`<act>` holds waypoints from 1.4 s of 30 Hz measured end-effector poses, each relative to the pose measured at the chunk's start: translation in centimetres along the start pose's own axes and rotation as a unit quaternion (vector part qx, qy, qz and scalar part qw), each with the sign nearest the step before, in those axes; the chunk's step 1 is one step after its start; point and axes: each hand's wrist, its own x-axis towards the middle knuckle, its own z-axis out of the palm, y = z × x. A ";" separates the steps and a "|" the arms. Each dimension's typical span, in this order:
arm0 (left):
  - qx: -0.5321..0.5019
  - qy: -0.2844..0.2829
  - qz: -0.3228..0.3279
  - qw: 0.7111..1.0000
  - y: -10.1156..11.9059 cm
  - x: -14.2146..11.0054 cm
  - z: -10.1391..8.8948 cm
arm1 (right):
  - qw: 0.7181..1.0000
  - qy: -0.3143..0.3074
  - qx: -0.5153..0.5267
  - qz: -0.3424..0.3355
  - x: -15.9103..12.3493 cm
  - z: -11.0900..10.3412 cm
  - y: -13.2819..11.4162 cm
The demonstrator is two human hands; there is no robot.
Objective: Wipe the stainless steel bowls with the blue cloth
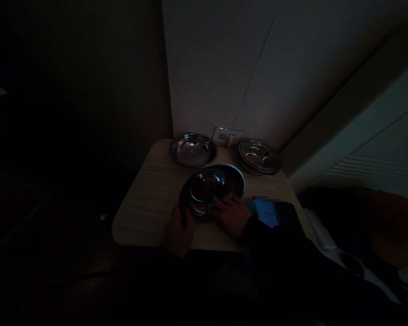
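In dim light a steel plate (211, 190) is tilted up over the near part of a small wooden table (149, 199). My left hand (178, 231) grips the plate's near left rim, fingers curled round it. My right hand (229, 215) lies on the plate's lower right side, fingers bent against the metal; I cannot make out whether something is under them. Behind the plate shows the pale blue rim of another dish (236, 172).
Two more steel plates stand at the table's back, one on the left (193, 150), one on the right (259, 156). A wall socket (227, 135) sits between them. A lit phone screen (265, 212) lies near my right wrist. A bed lies to the right.
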 end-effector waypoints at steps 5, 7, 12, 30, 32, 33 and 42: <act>-0.005 -0.003 0.002 1.000 -0.2 0.0 0.1 | 0.998 0.041 0.055 0.018 1.3 0.3 -2.0; -0.002 0.004 -0.010 1.000 -0.3 0.0 0.0 | 0.997 0.045 0.056 0.008 1.3 0.4 -2.0; -0.011 -0.011 -0.027 1.000 0.1 -0.1 0.0 | 1.000 0.007 -0.018 0.014 -0.7 0.1 0.8; -0.027 -0.008 0.013 1.000 0.0 0.2 0.0 | 0.999 0.014 0.033 -0.005 0.6 -0.5 -1.0; -0.026 0.004 0.021 0.999 -0.3 0.2 -0.1 | 0.998 0.027 0.057 -0.010 1.0 -0.5 -1.7; -0.020 0.011 0.018 1.000 -0.3 0.1 -0.1 | 0.998 0.026 0.057 -0.009 1.0 -0.5 -1.7; -0.016 -0.001 -0.008 1.000 -0.4 -0.1 0.0 | 0.999 0.015 0.044 -0.006 1.0 -0.6 -1.8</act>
